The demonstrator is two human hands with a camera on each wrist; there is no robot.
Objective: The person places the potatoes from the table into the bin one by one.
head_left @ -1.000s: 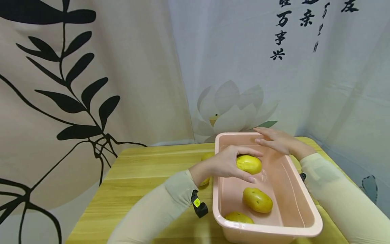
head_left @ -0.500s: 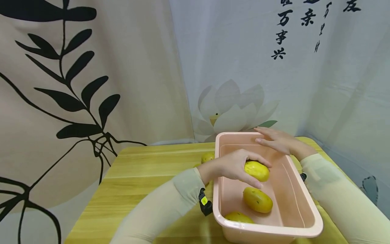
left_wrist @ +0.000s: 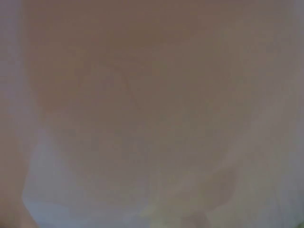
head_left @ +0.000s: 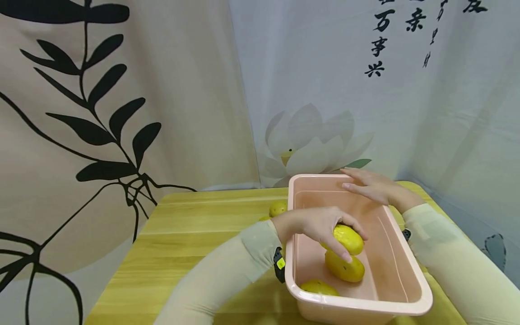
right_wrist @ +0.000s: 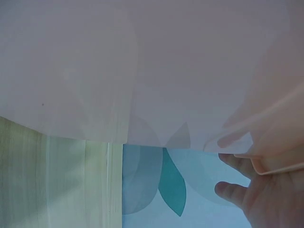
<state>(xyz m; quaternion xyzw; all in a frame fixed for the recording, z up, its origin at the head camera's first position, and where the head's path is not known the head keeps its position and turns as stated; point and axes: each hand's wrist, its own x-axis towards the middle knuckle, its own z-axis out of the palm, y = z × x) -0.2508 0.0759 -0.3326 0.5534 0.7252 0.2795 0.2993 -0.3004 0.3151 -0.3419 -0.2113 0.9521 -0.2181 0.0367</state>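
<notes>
My left hand (head_left: pixel 321 224) reaches over the left rim of a pink plastic basin (head_left: pixel 406 309). Between its thumb and fingers it grips a yellow potato (head_left: pixel 348 240), held low inside. Directly under that overlaps another potato (head_left: pixel 344 267) on the basin floor, and a further potato (head_left: pixel 318 287) lies by the near wall, partly hidden by the rim. The right hand (head_left: pixel 371 185) rests at the basin's far right corner, fingers straight along the rim. In the right wrist view, fingertips of the right hand (right_wrist: pixel 266 202) show beside the basin's pink wall (right_wrist: pixel 180 76).
Potatoes (head_left: pixel 278 208) lie on the wooden table (head_left: pixel 211 230) left of the basin, partly hidden by the left forearm. A printed curtain (head_left: pixel 195 99) hangs behind the table. The left wrist view is a dim blur.
My left hand has moved right and toward the near side inside the basin with its potato, now overlapping the one lying below. The right hand has stayed at the rim.
</notes>
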